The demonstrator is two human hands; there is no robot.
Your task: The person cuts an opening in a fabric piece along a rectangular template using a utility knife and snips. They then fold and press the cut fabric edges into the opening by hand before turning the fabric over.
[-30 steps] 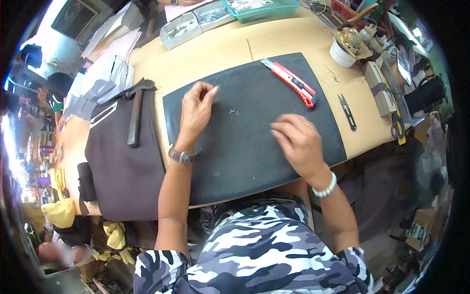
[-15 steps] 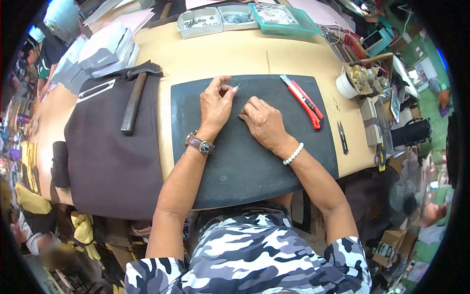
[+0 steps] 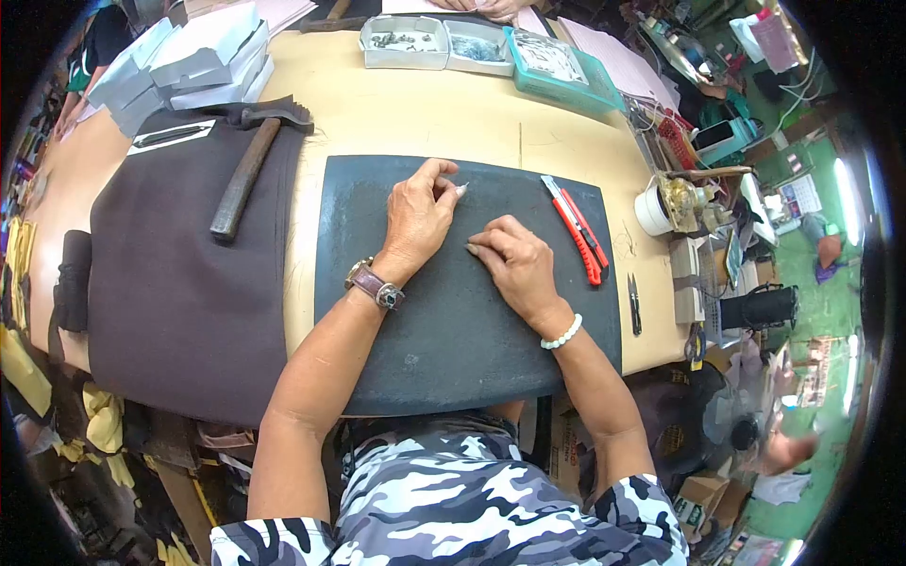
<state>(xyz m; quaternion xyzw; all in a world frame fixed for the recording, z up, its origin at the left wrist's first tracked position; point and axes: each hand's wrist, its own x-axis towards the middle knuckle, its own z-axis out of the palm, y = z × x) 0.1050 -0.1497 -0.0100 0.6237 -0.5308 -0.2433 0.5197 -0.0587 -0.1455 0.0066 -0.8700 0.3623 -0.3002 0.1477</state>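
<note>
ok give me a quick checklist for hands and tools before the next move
1. Left hand above the black mat: ok. Small piece at its fingertips: cannot tell.
2. Right hand apart from the left: ok. Anything pinched in it: cannot tell.
3. Red cutter lying apart from both hands: ok. Off the mat: not ok, it lies on it.
4. Hammer off the mat, on the dark cloth: ok.
5. Snips on the table, right of the mat: ok.

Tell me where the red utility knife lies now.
In the head view, the red utility knife lies on the black mat near its right edge, up and right of the right hand.
</note>
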